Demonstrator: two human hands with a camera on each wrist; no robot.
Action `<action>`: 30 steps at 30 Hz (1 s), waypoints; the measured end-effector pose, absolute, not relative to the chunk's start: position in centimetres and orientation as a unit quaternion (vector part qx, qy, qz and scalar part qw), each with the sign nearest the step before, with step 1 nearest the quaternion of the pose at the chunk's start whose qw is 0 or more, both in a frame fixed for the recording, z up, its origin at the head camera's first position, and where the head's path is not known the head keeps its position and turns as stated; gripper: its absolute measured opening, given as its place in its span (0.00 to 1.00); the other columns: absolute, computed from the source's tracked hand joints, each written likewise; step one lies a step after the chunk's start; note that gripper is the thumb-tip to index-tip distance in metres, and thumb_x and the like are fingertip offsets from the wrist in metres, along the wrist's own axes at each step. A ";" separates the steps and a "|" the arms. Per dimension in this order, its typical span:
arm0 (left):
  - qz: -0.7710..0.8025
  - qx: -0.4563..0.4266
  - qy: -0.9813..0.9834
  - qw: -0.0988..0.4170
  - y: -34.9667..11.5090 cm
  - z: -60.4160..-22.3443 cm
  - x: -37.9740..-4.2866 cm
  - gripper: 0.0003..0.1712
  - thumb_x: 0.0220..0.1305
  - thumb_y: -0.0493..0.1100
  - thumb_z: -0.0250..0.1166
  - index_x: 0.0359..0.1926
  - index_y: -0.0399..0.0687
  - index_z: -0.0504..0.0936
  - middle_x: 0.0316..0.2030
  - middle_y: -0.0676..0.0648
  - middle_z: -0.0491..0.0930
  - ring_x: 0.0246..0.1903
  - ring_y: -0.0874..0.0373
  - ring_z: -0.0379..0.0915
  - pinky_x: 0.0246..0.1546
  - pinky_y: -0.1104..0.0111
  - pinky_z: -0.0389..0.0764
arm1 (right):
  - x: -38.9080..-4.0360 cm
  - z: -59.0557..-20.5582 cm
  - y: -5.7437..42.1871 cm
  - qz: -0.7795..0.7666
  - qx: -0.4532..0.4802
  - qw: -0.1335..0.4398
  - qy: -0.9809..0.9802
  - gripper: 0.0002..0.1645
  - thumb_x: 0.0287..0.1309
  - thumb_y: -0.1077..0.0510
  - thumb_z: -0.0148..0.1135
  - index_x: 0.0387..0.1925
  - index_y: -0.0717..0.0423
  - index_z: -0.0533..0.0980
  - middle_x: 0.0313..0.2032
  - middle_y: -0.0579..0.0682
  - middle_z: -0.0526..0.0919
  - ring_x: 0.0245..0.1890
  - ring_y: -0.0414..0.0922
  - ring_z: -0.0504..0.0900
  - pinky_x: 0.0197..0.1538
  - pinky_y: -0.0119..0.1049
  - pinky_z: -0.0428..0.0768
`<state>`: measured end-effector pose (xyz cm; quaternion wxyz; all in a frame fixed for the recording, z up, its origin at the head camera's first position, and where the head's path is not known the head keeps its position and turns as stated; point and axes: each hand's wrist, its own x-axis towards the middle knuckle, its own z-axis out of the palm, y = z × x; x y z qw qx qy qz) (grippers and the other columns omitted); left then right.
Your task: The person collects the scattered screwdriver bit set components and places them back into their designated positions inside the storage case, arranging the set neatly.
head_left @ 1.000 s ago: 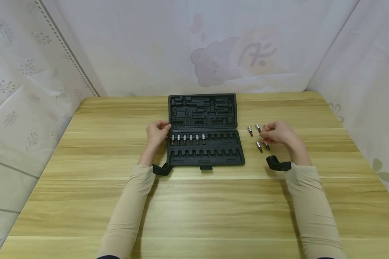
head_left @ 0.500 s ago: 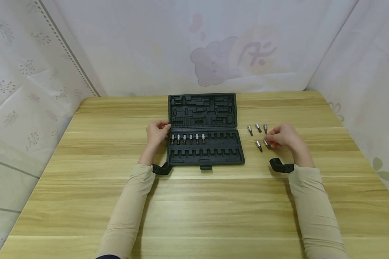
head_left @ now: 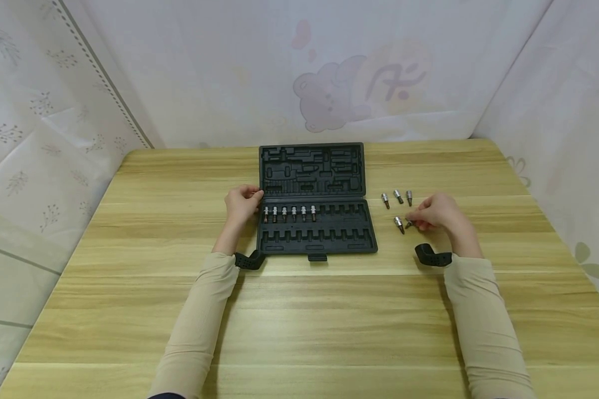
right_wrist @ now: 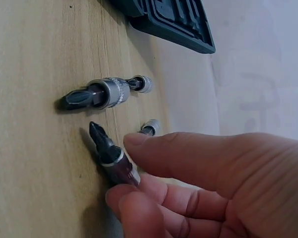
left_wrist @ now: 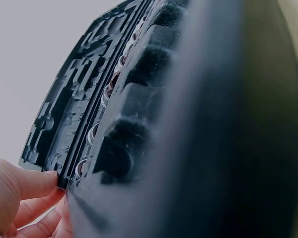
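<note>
My left hand (head_left: 242,205) grips the left edge of an open black tool case (head_left: 324,226) near its hinge. In the left wrist view its thumb (left_wrist: 37,183) lies on the case edge with the fingers beneath. Several silver bit sockets (head_left: 294,214) stand in a row in the case's upper slots. To the right, my right hand (head_left: 436,212) pinches a bit socket (right_wrist: 120,167) with a cross-shaped dark tip, tilted at the tabletop. Another bit socket (head_left: 399,224) lies just left of it, and several more, such as one bit socket (head_left: 385,200), lie behind.
The case lid (head_left: 311,170) lies back flat with moulded recesses, and a latch (head_left: 317,257) sticks out in front. Black wrist mounts (head_left: 431,255) hang under the wrists. A pale patterned cloth (head_left: 204,72) rises behind the wooden table (head_left: 329,327).
My right hand has moved slightly right and toward the front, from the back bit sockets to the front right one, which it now pinches and has turned. The left hand stays put.
</note>
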<state>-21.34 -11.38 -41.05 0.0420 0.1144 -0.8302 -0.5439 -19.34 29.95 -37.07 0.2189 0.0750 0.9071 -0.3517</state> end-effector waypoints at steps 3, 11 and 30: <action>-0.544 0.113 -0.830 0.043 -11.3 -41.0 -21.3 0.11 0.62 0.38 0.63 0.42 0.34 0.82 0.33 0.38 0.81 0.20 0.61 0.71 0.18 0.78 0.72 | -19.0 -36.8 30.0 -0.330 0.082 0.212 0.916 0.19 0.54 0.51 0.65 0.22 0.65 0.77 0.14 0.47 0.78 0.17 0.40 0.75 0.21 0.31 0.73; -0.545 0.112 -0.830 0.044 -11.4 -41.0 -21.3 0.11 0.62 0.37 0.62 0.42 0.34 0.82 0.34 0.37 0.81 0.20 0.62 0.71 0.17 0.79 0.71 | -18.8 -36.2 29.5 -0.301 0.090 0.247 0.917 0.20 0.54 0.49 0.65 0.22 0.65 0.80 0.13 0.47 0.78 0.17 0.41 0.79 0.25 0.32 0.73; -0.549 0.109 -0.828 0.039 -11.5 -41.1 -21.3 0.11 0.63 0.38 0.62 0.43 0.35 0.82 0.34 0.37 0.81 0.20 0.61 0.72 0.19 0.77 0.73 | -19.3 -36.6 29.3 -0.334 0.079 0.259 0.903 0.15 0.56 0.56 0.61 0.22 0.65 0.77 0.14 0.46 0.78 0.15 0.38 0.75 0.19 0.28 0.69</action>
